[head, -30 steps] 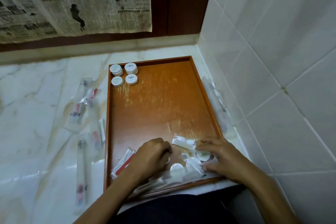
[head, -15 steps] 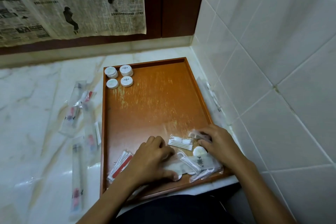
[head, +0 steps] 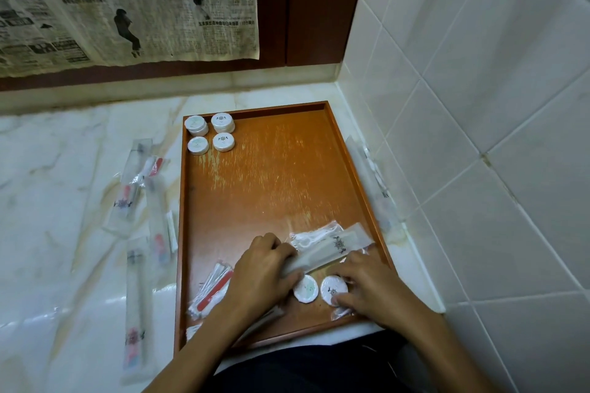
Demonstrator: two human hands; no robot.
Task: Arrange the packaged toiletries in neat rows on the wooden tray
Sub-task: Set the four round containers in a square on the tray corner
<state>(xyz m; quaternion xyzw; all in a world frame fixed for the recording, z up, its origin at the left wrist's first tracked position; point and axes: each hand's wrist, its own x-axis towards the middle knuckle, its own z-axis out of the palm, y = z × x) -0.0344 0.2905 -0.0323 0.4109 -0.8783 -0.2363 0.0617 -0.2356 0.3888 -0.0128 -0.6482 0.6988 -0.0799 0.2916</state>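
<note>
While both hands work at the near end of the wooden tray (head: 281,188), the left hand (head: 261,271) has its fingers curled round the near end of a long clear packet (head: 332,250) that lies slantwise across the tray floor. The right hand (head: 370,287) rests on the tray just beside it, its fingertips bent down onto a round white soap (head: 332,287); whether it pinches the soap or merely presses it cannot be told. A second round soap (head: 306,289) lies just to the left of the first, between the two hands. A packet of cotton buds (head: 311,236) sits under the far side of the long packet. A packet with a red strip (head: 212,290) lies at the tray's near left, beside the left wrist. Four small white capped jars (head: 210,132) stand in two rows of two in the far left corner of the tray. Several toothbrush packets (head: 137,297) lie loosely on the marble tabletop (head: 64,169) to the left of the tray. One more clear packet (head: 373,188) lies between the tray's right rim and the tiled wall (head: 479,105).
</note>
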